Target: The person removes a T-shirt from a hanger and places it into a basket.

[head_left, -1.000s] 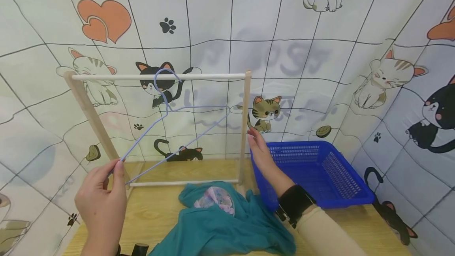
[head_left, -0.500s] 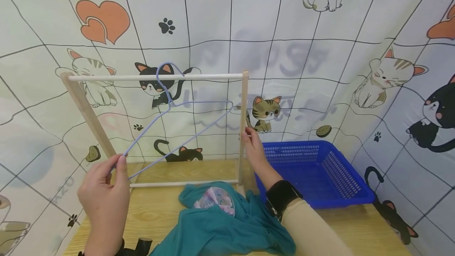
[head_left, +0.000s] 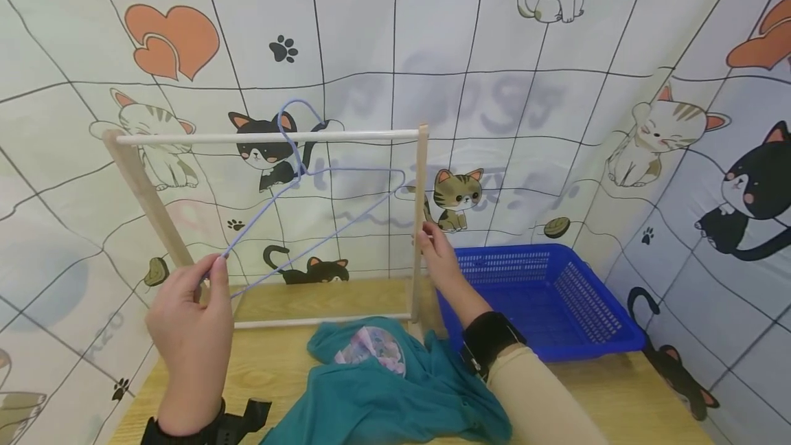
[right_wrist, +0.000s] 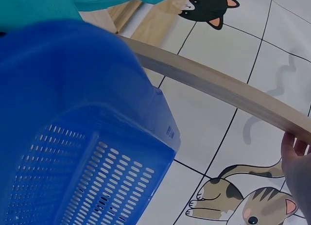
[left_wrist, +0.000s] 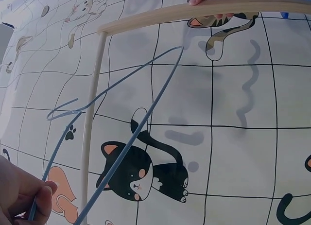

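Observation:
A thin light-blue clothes hanger (head_left: 358,169) is tilted in front of a wooden rack. My left hand (head_left: 191,338) pinches its lower left end between thumb and fingers. The hanger's hook overlaps the rack's white top rail (head_left: 216,138), and its tip shows just above the rail. My right hand (head_left: 446,266) grips the right wooden post (head_left: 420,184) of the rack; in the left wrist view its fingers show on both sides of the post. Below lies a crumpled teal garment (head_left: 402,407) with a pale floral patch.
A blue perforated plastic basket (head_left: 550,351) stands right of the rack, close to my right forearm. The rack's lower rail (head_left: 278,322) runs just above the wood-grain table (head_left: 272,369). A cat-printed, grid-lined sheet (head_left: 358,33) covers the walls behind and beside.
My left hand has moved up and slightly right with the hanger, and the hook has risen higher against the top rail. My right hand has closed round the right post.

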Demonstrator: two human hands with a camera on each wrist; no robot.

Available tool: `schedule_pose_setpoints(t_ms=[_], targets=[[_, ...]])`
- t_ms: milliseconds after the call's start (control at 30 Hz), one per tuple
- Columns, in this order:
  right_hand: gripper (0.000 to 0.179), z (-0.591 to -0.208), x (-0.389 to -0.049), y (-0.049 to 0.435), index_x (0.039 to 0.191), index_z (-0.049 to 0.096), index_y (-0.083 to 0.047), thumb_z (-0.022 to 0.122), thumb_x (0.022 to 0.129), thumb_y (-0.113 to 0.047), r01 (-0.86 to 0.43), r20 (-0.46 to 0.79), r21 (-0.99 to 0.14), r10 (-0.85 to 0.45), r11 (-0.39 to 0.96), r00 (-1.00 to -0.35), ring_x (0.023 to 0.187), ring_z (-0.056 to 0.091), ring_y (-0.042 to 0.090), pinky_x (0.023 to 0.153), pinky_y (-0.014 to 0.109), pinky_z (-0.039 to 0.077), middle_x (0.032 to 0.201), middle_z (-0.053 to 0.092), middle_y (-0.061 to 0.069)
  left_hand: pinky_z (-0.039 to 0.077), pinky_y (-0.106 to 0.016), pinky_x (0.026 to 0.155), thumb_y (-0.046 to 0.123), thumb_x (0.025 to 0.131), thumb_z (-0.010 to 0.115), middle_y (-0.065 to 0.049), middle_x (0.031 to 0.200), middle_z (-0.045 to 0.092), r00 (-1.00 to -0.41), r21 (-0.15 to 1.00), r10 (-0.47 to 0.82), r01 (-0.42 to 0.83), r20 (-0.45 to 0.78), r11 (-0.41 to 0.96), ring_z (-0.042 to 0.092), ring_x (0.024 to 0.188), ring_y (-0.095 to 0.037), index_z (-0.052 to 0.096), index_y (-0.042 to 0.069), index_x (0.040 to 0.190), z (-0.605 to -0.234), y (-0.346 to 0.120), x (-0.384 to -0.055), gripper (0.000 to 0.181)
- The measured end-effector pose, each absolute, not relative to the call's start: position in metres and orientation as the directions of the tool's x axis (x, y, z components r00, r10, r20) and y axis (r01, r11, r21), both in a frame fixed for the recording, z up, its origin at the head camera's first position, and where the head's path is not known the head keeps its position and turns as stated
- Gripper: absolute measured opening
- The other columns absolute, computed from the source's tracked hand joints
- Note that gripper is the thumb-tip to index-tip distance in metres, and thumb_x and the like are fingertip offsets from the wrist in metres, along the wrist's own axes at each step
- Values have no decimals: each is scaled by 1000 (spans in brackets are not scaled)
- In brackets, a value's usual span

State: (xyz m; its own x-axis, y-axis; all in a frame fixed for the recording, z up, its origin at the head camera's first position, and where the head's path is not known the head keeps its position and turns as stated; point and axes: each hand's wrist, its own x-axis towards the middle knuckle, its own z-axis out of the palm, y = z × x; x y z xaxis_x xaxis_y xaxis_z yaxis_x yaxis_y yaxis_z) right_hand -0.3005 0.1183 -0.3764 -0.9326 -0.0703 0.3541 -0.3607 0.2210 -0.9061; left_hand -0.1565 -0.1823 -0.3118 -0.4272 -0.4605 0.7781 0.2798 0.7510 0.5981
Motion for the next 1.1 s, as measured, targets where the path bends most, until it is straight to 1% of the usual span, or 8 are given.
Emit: schedule_pose_setpoints(t_ms=[100, 200, 300, 433, 667, 867, 967, 1100], targets=[[38, -387, -311, 119, 133, 44, 2, 37, 103, -20, -362, 353, -907, -81, 214, -932, 116, 54, 36, 98, 47, 46, 121, 54, 23, 22, -18, 59, 18, 91, 64, -12, 74, 62, -449, 605, -460, 262, 766, 752, 32, 64, 1, 75, 4, 97, -310, -180, -162, 19], [37, -391, -314, 119, 132, 45, -1, 37, 103, -23, -376, 367, -899, -83, 224, -927, 116, 55, 35, 97, 46, 47, 120, 55, 22, 25, -22, 59, 18, 91, 62, -13, 78, 64, -481, 606, -452, 232, 752, 761, 39, 67, -6, 74, 4, 99, -310, -178, -166, 20], [37, -393, -314, 119, 132, 44, 0, 37, 103, -23, -397, 388, -890, -84, 223, -918, 115, 56, 35, 97, 46, 47, 119, 55, 23, 29, -25, 61, 18, 91, 62, -14, 82, 67, -507, 605, -443, 211, 739, 768, 45, 69, -15, 74, 4, 99, -312, -176, -169, 20], [38, -392, -313, 118, 133, 43, 1, 36, 104, -22, -398, 389, -890, -83, 223, -917, 114, 56, 34, 96, 46, 47, 121, 54, 24, 30, -24, 61, 19, 91, 63, -13, 84, 68, -531, 608, -443, 183, 722, 772, 49, 69, -19, 74, 4, 100, -317, -175, -170, 20], [41, -389, -311, 118, 137, 39, 3, 36, 104, -21, -375, 367, -906, -78, 198, -927, 117, 53, 37, 99, 50, 44, 126, 50, 24, 30, -21, 60, 20, 91, 63, -12, 84, 69, -535, 592, -426, 183, 730, 785, 52, 69, -20, 74, 4, 98, -325, -172, -170, 20], [41, -387, -310, 118, 136, 41, 1, 35, 104, -24, -368, 361, -903, -71, 221, -930, 115, 54, 34, 99, 47, 45, 124, 51, 21, 31, -23, 60, 19, 91, 64, -12, 84, 69, -536, 579, -410, 191, 738, 793, 55, 68, -23, 74, 4, 97, -328, -172, -171, 20], [42, -388, -310, 118, 136, 41, 0, 35, 104, -25, -366, 360, -901, -68, 232, -930, 115, 54, 33, 98, 46, 45, 125, 51, 20, 31, -24, 58, 19, 91, 64, -12, 84, 69, -537, 568, -401, 187, 742, 801, 55, 66, -24, 74, 3, 97, -330, -173, -171, 19], [42, -389, -310, 118, 136, 41, 1, 36, 104, -24, -360, 354, -906, -68, 224, -933, 116, 54, 34, 100, 48, 44, 125, 51, 21, 29, -22, 57, 18, 90, 64, -13, 82, 68, -534, 557, -393, 185, 749, 810, 51, 63, -22, 74, 3, 97, -333, -173, -171, 19]])
